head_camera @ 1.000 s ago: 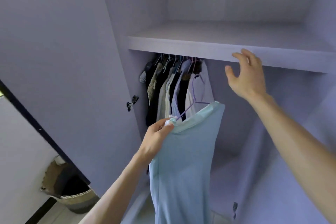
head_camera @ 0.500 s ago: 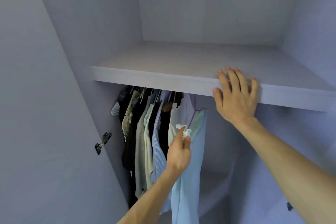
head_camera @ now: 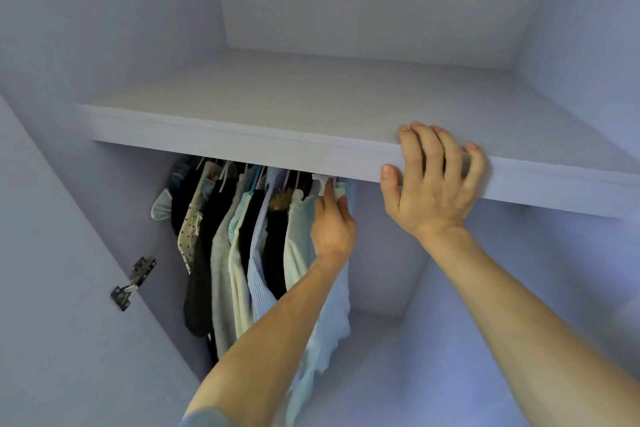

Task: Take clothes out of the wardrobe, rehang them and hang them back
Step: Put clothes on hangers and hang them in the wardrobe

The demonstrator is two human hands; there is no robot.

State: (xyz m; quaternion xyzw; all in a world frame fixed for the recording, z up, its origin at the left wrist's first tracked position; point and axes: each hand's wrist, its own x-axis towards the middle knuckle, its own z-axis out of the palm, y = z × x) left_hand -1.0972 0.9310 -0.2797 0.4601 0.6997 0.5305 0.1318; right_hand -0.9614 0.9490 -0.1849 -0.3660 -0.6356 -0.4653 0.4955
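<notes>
A pale blue garment (head_camera: pixel 329 329) hangs at the right end of a row of clothes (head_camera: pixel 239 243) inside the wardrobe. My left hand (head_camera: pixel 333 224) reaches up under the shelf and pinches the garment's top, at its white collar, just below the shelf edge. The hanger hook and the rail are hidden behind the shelf front. My right hand (head_camera: pixel 433 184) rests on the front edge of the shelf (head_camera: pixel 263 146), fingers laid over the top and thumb under the lip.
The hanging row holds dark, cream, dotted and striped garments on coloured hangers. A metal hinge (head_camera: pixel 133 282) sits on the left wardrobe wall. To the right of the blue garment the wardrobe space holds no clothes. The shelf top is bare.
My left hand has lifted the blue garment up and into the wardrobe, to the right end of the row. My right hand went from hovering to resting on the shelf edge. The view tilted upward.
</notes>
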